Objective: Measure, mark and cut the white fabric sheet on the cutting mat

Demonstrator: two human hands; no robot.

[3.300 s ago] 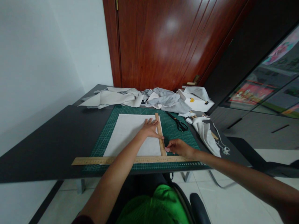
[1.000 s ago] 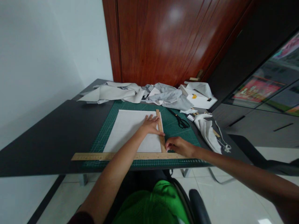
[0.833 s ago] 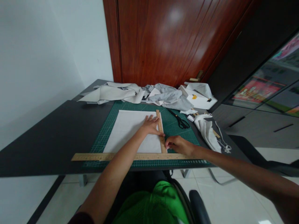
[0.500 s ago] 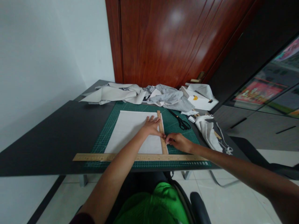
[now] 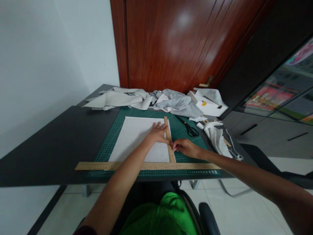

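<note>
My left hand (image 5: pixel 158 133) lies with fingers spread on the short wooden ruler (image 5: pixel 171 156) and the white fabric (image 5: pixel 137 137) beneath it. That ruler runs along the fabric's right edge. Across the near edge of the fabric lies a long wooden ruler (image 5: pixel 156 166), partly covered by my left forearm. My right hand (image 5: pixel 184 147) is closed in a pinch against the right side of the short ruler, close to my left thumb. Whatever its fingertips hold is too small to make out. A green cutting mat (image 5: pixel 107 147) lies under everything.
Black-handled scissors (image 5: pixel 192 131) rest on the mat at the right. Crumpled grey and white cloth (image 5: pixel 178 101) lines the back of the dark table (image 5: pixel 61 140), beside a white box (image 5: pixel 210 107). A light cloth piece with cord (image 5: pixel 216 138) lies at the right.
My right hand has shifted very slightly left, nearer my left thumb along the short ruler. The left hand, rulers and fabric stay in place.
</note>
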